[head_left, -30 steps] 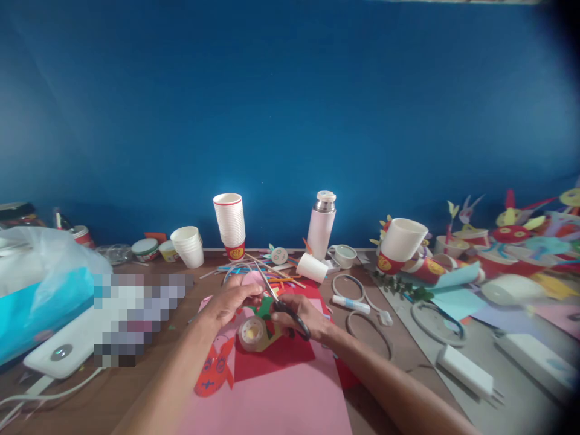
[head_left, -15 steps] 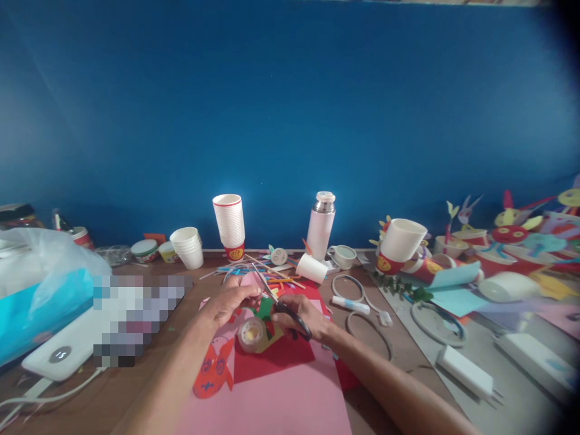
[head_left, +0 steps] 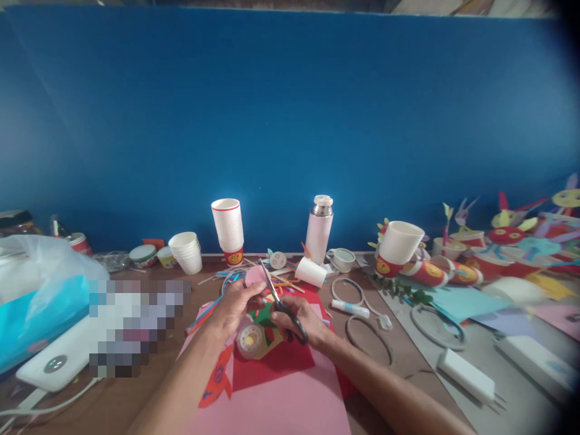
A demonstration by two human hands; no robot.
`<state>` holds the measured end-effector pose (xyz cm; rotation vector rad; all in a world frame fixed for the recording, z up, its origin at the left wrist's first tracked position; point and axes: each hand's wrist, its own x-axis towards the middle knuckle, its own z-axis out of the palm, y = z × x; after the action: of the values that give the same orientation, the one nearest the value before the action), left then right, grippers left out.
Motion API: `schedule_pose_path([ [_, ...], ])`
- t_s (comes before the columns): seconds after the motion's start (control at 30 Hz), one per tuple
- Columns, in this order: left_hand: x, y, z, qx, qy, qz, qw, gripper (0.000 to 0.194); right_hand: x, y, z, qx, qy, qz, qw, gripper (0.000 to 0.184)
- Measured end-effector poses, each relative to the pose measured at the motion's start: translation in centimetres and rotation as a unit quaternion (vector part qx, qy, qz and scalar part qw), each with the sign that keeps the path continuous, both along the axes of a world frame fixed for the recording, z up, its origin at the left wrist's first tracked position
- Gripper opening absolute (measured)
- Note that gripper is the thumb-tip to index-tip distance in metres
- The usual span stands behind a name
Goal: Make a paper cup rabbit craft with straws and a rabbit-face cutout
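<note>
Between the fingers of my left hand (head_left: 238, 305) is a small pink paper piece (head_left: 255, 276) with a rounded edge. My right hand (head_left: 301, 320) grips black-handled scissors (head_left: 272, 286), whose blades point up and away, beside the pink piece. Whether the blades touch the paper I cannot tell. Below the hands, a roll of clear tape (head_left: 251, 340) lies on red paper (head_left: 272, 371), over a larger pink sheet (head_left: 281, 408). An orange paper cutout (head_left: 216, 380) with drawn marks lies left of the roll, partly hidden by my left forearm.
Stacked paper cups (head_left: 228, 223), a pink thermos (head_left: 319, 229) and a tipped cup (head_left: 310, 272) stand or lie behind the hands. A glue stick (head_left: 350, 309) and cable (head_left: 369, 338) lie right, with a white charger (head_left: 466, 376). A power bank (head_left: 54, 362) lies left.
My left hand has turned the pink paper piece, which now shows more of its rounded face. The scissors stand more upright. The view has tilted up slightly.
</note>
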<state>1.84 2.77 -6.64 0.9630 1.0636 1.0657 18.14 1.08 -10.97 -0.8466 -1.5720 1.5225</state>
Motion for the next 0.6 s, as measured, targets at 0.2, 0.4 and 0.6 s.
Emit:
schedule_pose_path([
  [0.2, -0.23, 0.44, -0.4, 0.008, -0.002, -0.002, 1.0, 0.014, 0.16, -0.13, -0.11, 0.006, -0.011, 0.024, 1.0, 0.021],
  [0.4, -0.51, 0.73, -0.7, 0.008, 0.007, -0.014, 1.0, 0.011, 0.32, 0.0, -0.29, 0.012, -0.005, 0.039, 0.999, 0.023],
  [0.6, -0.73, 0.66, -0.41, 0.005, 0.013, -0.031, 0.999, 0.011, 0.24, -0.22, 0.03, 0.009, -0.002, 0.046, 0.999, 0.022],
])
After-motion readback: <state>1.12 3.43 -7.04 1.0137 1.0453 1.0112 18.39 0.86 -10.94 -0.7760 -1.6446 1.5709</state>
